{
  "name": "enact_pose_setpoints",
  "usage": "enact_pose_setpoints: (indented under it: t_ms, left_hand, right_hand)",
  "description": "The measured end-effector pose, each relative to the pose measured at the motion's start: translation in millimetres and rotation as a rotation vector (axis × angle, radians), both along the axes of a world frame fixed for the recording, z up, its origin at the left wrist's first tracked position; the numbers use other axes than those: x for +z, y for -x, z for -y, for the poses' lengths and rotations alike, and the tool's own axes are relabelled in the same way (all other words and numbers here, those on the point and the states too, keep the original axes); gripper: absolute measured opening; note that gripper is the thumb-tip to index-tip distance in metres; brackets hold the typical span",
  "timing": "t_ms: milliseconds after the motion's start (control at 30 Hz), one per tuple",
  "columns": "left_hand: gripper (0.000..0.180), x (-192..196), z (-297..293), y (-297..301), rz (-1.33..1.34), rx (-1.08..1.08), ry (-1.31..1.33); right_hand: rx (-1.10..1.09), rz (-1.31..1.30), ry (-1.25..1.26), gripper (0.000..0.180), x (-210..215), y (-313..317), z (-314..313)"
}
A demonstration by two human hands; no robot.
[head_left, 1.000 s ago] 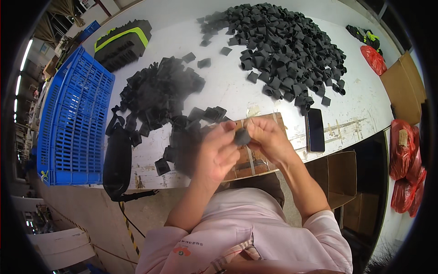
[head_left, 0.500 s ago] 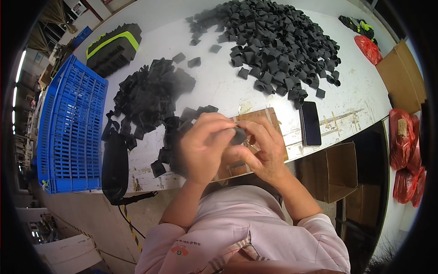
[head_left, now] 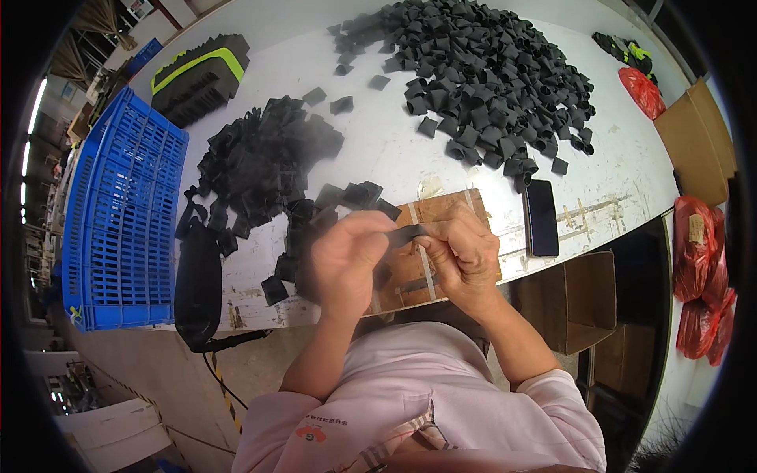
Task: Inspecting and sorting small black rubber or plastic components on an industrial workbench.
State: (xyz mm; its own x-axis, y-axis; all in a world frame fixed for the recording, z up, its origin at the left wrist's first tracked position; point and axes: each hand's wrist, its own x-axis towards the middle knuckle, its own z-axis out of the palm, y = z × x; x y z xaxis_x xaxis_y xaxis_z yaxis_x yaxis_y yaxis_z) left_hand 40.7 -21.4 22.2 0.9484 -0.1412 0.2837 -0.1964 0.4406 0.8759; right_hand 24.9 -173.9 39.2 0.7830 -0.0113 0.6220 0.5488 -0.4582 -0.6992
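Observation:
Between my two hands a small black fabric band (head_left: 404, 235) is stretched over the wooden board (head_left: 461, 206). My left hand (head_left: 347, 256) pinches its left end between thumb and fingers. At the other end, the thumb and bent fingers of my right hand (head_left: 464, 251) grip it. Loose black fabric pieces (head_left: 351, 195) lie just beyond and left of my left hand, partly hidden by it. Farther left they join a heap of dark pieces (head_left: 256, 162). A large pile of short black fabric loops (head_left: 489, 79) covers the far right of the table.
A blue plastic crate (head_left: 126, 217) stands at the left, beside a black pouch-like thing (head_left: 199, 284). A black phone (head_left: 541, 219) lies right of the board. Open cardboard boxes (head_left: 587, 303) sit below the table's right edge. Red plastic bags (head_left: 698, 244) are at the far right.
My hands have drawn slightly apart, and the black piece shows as a flat band between them. The right fingers have closed down on its end. The view has shifted slightly.

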Motion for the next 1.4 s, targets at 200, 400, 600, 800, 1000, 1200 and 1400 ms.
enact_pose_setpoints:
  t_ms: [200,400,600,800,1000,1200,1400]
  left_hand:
    - [0.013,27,2,-8,0.286,0.123,-0.496]
    - [0.012,10,-13,-5,0.406,0.319,-0.519]
    - [0.031,-98,-145,15,-0.085,1.096,-1.496]
    - [0.013,-114,-186,38,-0.432,0.742,-1.4]
    - [0.011,-50,-111,41,0.188,0.735,-0.937]
    - [0.027,-30,-45,67,0.478,0.436,-0.744]
    - [0.025,-15,-37,54,-0.579,-0.115,0.092]
  right_hand:
    - [-0.047,0.062,0.093,0.012,2,3,-9]
    - [0.199,-0.374,-0.489,0.013,25,-8,16]
    - [-0.155,-0.383,-0.615,0.032,0,-19,29]
    - [0.203,-0.867,-0.404,0.026,-32,40,-21]
    - [0.497,-1.241,-0.587,0.033,-45,34,-52]
    - [0.541,-1.178,-1.261,0.012,-50,30,-54]
    - [0.378,-0.9,-1.133,0.005,-44,36,-32]
